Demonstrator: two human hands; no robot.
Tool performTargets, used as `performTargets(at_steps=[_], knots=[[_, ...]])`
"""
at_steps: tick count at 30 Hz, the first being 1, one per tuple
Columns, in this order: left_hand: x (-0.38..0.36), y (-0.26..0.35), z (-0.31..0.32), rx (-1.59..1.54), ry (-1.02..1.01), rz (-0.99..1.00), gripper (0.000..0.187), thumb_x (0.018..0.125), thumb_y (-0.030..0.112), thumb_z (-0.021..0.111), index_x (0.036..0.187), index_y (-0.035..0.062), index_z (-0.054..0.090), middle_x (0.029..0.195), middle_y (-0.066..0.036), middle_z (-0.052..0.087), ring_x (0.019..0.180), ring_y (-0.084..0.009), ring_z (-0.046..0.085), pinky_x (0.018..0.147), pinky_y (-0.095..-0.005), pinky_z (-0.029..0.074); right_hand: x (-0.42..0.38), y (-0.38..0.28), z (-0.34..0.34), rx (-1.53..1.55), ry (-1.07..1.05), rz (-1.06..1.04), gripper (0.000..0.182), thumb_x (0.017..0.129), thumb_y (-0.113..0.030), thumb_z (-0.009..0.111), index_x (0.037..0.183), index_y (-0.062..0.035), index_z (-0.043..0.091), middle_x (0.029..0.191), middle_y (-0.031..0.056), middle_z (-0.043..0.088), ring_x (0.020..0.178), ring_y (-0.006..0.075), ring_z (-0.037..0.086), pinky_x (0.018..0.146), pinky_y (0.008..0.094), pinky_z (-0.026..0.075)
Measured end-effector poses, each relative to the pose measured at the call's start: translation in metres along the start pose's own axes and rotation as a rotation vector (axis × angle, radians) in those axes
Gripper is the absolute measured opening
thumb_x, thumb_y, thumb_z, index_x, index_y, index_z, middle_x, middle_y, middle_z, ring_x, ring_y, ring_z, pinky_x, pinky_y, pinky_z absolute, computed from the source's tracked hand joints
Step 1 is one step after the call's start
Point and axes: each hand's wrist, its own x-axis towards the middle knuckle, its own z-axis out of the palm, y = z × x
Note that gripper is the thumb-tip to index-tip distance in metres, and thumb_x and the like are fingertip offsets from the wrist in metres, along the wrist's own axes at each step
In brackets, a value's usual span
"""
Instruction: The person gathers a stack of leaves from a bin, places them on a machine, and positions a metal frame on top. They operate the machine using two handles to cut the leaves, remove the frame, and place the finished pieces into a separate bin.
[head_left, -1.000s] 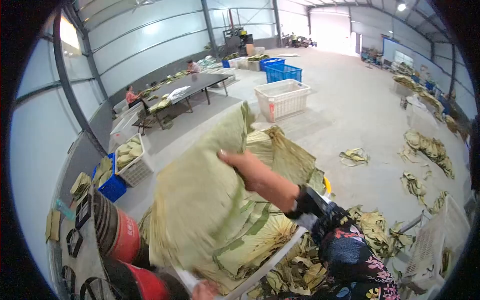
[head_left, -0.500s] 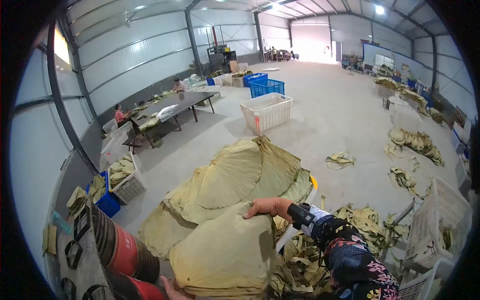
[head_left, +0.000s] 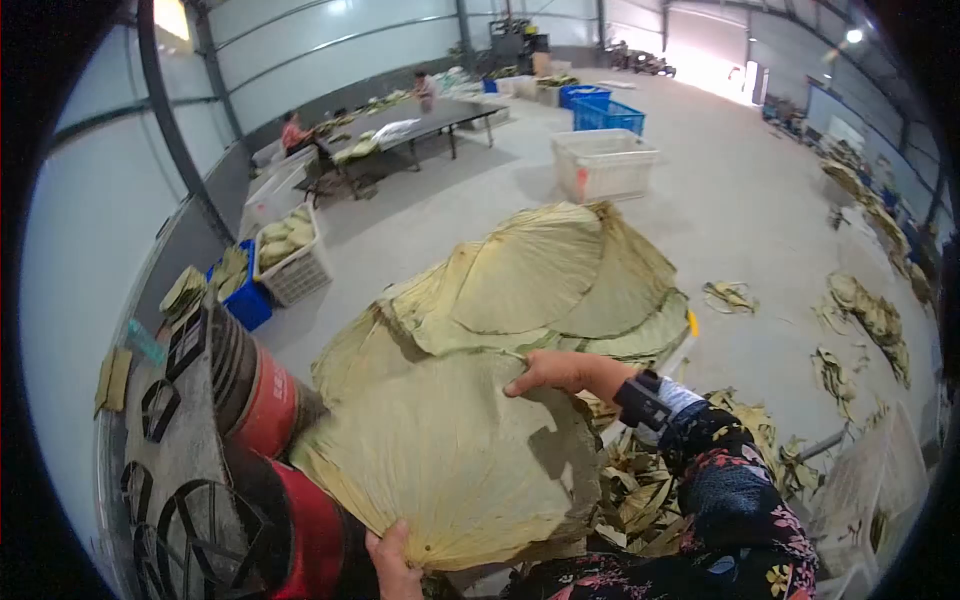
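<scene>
my right hand point(head_left: 560, 372) gripped the dry leaf point(head_left: 440, 450) around 1 o'clock, my left hand point(head_left: 396, 562) pinched its 7 o'clock edge, leaf pile point(head_left: 535, 270) sat at 12.

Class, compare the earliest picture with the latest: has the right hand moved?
Yes: the right hand has moved down the view, leaving a wider gap below the white crate ahead.
</scene>
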Motion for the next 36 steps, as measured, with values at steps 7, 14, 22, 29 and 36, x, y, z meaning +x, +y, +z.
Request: performTargets(at_steps=[7, 14, 22, 29, 36], knots=[[0.067, -0.075, -0.007, -0.125, 0.119, 0.046, 0.054, 0.078, 0.006, 0.056, 0.129, 0.001, 0.04, 0.115, -0.013, 0.054, 0.101, -0.0272, 0.057, 0.087, -0.0402, 0.049, 0.11, 0.025, -0.11, -0.324, 0.208, -0.035, 0.06, 0.082, -0.033, 0.064, 0.124, 0.0049, 0.045, 0.118, 0.0215, 0.056, 0.103, 0.0301, 0.057, 0.085, 0.0378, 0.046], [0.045, -0.101, 0.002, -0.005, 0.504, -0.347, 0.045, 0.079, 0.009, 0.062, 0.122, 0.0028, 0.047, 0.108, -0.008, 0.056, 0.089, -0.021, 0.058, 0.066, -0.0319, 0.052, 0.215, 0.002, -0.253, -1.189, 0.703, -0.163, 0.068, 0.077, -0.028, 0.066, 0.132, -0.0019, 0.037, 0.127, 0.0249, 0.046, 0.119, 0.039, 0.044, 0.097, 0.0487, 0.036], [0.046, -0.102, 0.006, 0.006, 0.569, -0.448, 0.052, 0.079, 0.012, 0.063, 0.125, 0.0065, 0.041, 0.107, -0.009, 0.057, 0.083, -0.022, 0.059, 0.061, -0.0312, 0.052, 0.292, -0.024, -0.306, -1.407, 0.429, 0.01, 0.101, 0.054, -0.039, 0.081, 0.139, -0.014, 0.032, 0.131, 0.0164, 0.044, 0.124, 0.0347, 0.037, 0.1, 0.0616, 0.024], [0.044, -0.083, 0.014, -0.038, 0.536, -0.066, 0.064, 0.071, 0.005, 0.064, 0.13, 0.0028, 0.038, 0.114, -0.013, 0.054, 0.098, -0.0274, 0.058, 0.082, -0.0403, 0.051, 0.279, -0.042, -0.292, -1.528, 0.598, -0.278, 0.054, 0.064, -0.026, 0.072, 0.114, -0.0095, 0.058, 0.097, 0.0154, 0.061, 0.1, 0.0305, 0.057, 0.085, 0.0438, 0.045], [0.003, 0.078, -0.024, 0.221, 0.661, 0.415, 0.071, 0.067, -0.005, 0.066, 0.131, -0.0011, 0.037, 0.119, -0.019, 0.052, 0.1, -0.0326, 0.057, 0.083, -0.0443, 0.052, 0.171, -0.122, -0.273, -0.683, 0.688, -0.549, 0.028, 0.08, -0.022, 0.065, 0.102, -0.0056, 0.062, 0.088, 0.01, 0.064, 0.081, 0.0197, 0.058, 0.074, 0.0309, 0.046]])
